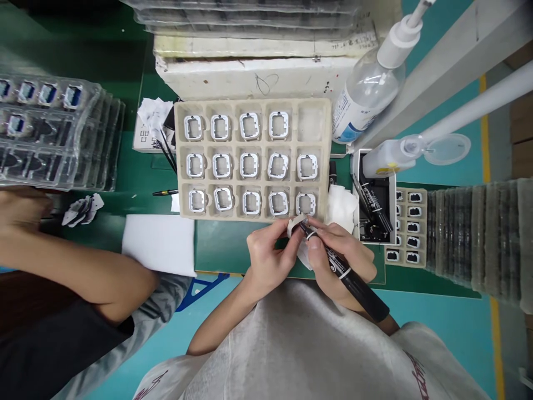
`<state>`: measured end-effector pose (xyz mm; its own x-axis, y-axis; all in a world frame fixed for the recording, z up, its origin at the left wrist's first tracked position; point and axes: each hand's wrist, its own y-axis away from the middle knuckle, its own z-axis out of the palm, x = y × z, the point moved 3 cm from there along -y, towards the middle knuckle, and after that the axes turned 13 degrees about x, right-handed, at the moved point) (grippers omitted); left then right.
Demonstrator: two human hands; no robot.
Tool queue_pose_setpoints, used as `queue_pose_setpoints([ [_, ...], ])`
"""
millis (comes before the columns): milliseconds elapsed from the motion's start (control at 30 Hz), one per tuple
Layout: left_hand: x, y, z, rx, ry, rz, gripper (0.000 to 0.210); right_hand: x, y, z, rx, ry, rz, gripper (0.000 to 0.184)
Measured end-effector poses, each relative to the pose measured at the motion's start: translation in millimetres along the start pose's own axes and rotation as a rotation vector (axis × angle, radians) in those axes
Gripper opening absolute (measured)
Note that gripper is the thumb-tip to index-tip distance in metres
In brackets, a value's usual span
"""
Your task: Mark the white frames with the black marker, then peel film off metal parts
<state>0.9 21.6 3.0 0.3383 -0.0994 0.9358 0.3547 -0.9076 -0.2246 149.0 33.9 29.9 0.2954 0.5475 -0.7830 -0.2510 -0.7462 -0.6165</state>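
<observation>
Pinched in my left hand (270,250) is a small white frame part (296,223), partly hidden by fingers. My right hand (339,253) grips a black marker pen (353,286), its tip end at the frame part. Some white wipe (305,255) shows below the marker's front end, between the hands. Just beyond my hands lies a beige compartment tray (253,218) with white square frames (278,203) in its pockets. The top right pocket holds no frame.
At left are a co-worker's arm (83,258) and stacked clear trays (89,139). A white foam sheet (158,241) lies nearby. Right of the tray are a crumpled wipe (341,206), a white box (393,214) with markers, a pump bottle (370,91) and more stacked trays (474,233).
</observation>
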Motion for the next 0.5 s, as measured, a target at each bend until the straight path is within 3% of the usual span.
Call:
queue_pose_setpoints([
  [200, 2.4, 0.3, -0.3, -0.012, 0.008, 0.008, 0.013, -4.6, 2.4, 3.4, 0.020, 0.070, -0.230, 0.032],
  [267, 0.1, 1.1, -0.8, -0.009, -0.002, 0.007, 0.014, -4.9, 0.1, 2.8, 0.006, 0.054, -0.183, 0.031],
  [400, -4.7, 2.0, -1.3, -0.018, -0.004, -0.033, 0.015, 0.3, -2.0, -1.5, -0.053, -0.023, 0.077, 0.026],
  [500, -4.1, 1.6, -0.9, -0.033, 0.027, -0.053, 0.015, 2.5, 1.6, -3.0, -0.050, -0.032, 0.037, 0.028],
])
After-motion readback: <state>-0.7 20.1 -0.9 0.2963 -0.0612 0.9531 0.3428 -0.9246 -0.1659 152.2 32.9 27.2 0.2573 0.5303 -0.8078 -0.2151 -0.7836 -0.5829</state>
